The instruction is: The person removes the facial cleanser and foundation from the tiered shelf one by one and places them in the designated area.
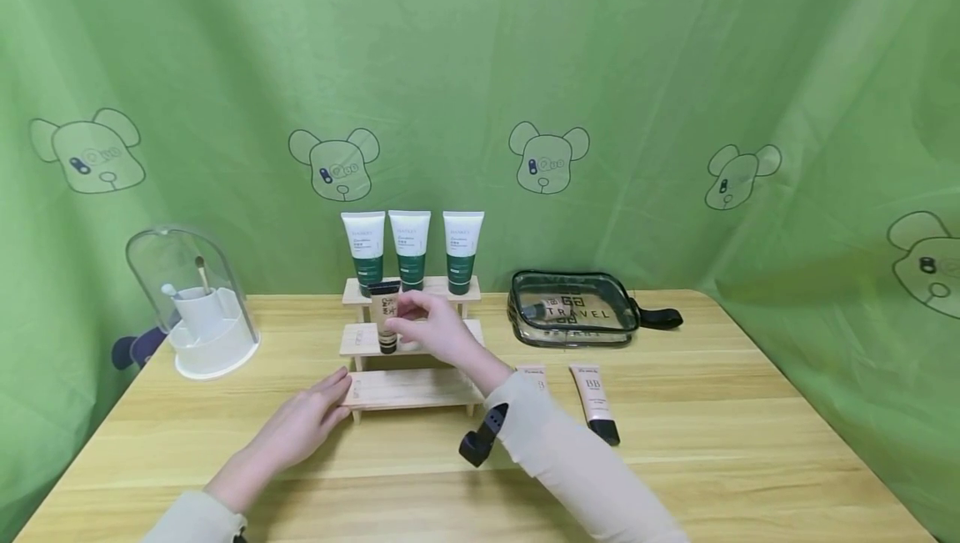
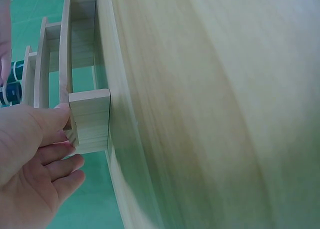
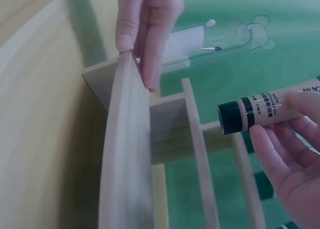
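Observation:
A three-tier wooden display stand (image 1: pixel 412 390) stands on the table. My left hand (image 1: pixel 303 422) grips the left end of its lowest shelf; in the left wrist view the thumb and fingers (image 2: pixel 56 151) lie at that end. My right hand (image 1: pixel 438 328) pinches a small beige foundation tube (image 1: pixel 386 316) between thumb and fingers, black cap down, at the left part of the middle shelf. The right wrist view shows the foundation tube (image 3: pixel 272 109) close up; whether its cap touches the shelf I cannot tell. Three white-and-green squeeze tubes (image 1: pixel 411 247) stand along the top shelf.
Right of the stand lie a clear travel pouch (image 1: pixel 573 330) with a tube inside and a pink BB cream tube (image 1: pixel 592 401). Another pink tube (image 1: pixel 534 376) is partly hidden by my right arm. At the left stands a clear-domed brush holder (image 1: pixel 212 351). A green curtain hangs behind.

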`<state>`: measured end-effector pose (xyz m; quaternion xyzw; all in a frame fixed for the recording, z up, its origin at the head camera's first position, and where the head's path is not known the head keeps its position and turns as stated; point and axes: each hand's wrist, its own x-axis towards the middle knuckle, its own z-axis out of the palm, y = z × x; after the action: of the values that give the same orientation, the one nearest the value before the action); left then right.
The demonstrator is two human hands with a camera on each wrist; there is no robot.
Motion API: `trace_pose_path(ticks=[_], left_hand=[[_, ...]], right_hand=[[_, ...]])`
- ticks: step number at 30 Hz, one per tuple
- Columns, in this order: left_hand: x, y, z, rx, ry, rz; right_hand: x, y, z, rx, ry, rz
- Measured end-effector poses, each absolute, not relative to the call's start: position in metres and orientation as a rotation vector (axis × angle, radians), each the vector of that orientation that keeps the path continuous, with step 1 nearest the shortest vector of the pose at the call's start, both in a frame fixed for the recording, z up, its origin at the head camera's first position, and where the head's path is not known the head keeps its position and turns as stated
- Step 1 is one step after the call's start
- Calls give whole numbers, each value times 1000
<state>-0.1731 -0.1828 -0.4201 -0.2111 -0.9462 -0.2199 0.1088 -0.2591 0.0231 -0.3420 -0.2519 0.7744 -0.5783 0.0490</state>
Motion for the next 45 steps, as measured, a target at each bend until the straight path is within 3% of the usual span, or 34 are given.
trace_pose_path(ticks=[19,33,45], left_hand=[[-172,-182,-420,-631,-2756,-638],[-173,-183,-420,-628,-2758,-631],[-173,-183,-420,-636,-2758,-626]], right_hand=[[-234,153,-345,-709,2531,-1734],[-216,258,-361,-363,2657,-1760],[-213,329,-386,-80,2757,-1470]])
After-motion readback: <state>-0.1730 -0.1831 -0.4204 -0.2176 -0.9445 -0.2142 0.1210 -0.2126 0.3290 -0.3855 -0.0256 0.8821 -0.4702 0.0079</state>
